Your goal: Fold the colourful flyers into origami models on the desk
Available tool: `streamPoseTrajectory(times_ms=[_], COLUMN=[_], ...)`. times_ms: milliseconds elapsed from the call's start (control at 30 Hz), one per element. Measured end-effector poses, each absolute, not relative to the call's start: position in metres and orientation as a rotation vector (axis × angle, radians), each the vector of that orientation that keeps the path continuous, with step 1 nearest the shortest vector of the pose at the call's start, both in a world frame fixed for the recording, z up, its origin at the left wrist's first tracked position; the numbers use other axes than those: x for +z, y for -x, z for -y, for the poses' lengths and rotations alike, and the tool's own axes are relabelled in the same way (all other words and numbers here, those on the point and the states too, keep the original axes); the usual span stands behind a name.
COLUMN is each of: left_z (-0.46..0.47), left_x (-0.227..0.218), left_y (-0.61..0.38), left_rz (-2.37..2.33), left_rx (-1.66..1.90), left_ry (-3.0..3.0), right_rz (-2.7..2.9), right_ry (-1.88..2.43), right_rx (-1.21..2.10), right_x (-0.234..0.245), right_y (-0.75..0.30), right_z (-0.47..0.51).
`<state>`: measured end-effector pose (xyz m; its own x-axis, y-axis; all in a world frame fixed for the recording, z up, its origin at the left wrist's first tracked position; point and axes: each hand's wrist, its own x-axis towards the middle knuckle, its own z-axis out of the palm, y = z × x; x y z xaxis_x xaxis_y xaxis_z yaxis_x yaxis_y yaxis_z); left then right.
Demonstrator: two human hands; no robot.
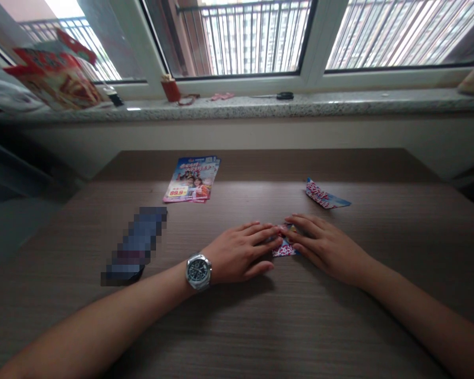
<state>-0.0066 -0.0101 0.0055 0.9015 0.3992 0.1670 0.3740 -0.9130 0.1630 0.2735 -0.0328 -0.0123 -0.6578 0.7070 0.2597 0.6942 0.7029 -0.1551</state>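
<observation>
A small folded piece of printed paper [285,249], red, white and blue, lies flat on the table under my fingertips. My left hand [247,247], with a metal watch [198,271] on its wrist, rests palm down with fingers stretched over the paper's left side. From the right, my right hand [326,245] lays its outstretched fingers on the paper's other side. Both hands hide much of the paper, so its full shape cannot be made out. Beyond my right hand sits another folded paper piece [324,197] with a pointed end.
A stack of printed flyers [193,179] lies toward the table's back left. Nearer, on the left, is a blurred-out dark flat object [136,245]. Scissors [285,96], a reddish-brown small container [170,89] and a red food bag [59,73] are on the windowsill [237,108] behind the wooden table [229,326].
</observation>
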Motion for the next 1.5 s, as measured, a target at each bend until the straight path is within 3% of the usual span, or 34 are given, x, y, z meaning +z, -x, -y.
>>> streamPoseTrajectory(times_ms=[600,1500], left_z=[0.011,0.011], left_x=[0.002,0.007], left_y=[0.006,0.005], left_rz=[-0.595,-0.636], left_rx=[0.34,0.163], left_ry=[-2.901,-2.909], right_rz=[2.566,2.578], right_ry=[1.1,1.105], right_rx=[0.266,0.256], right_x=[-0.022,-0.03], right_y=[-0.289,-0.284], right_z=[0.024,0.021])
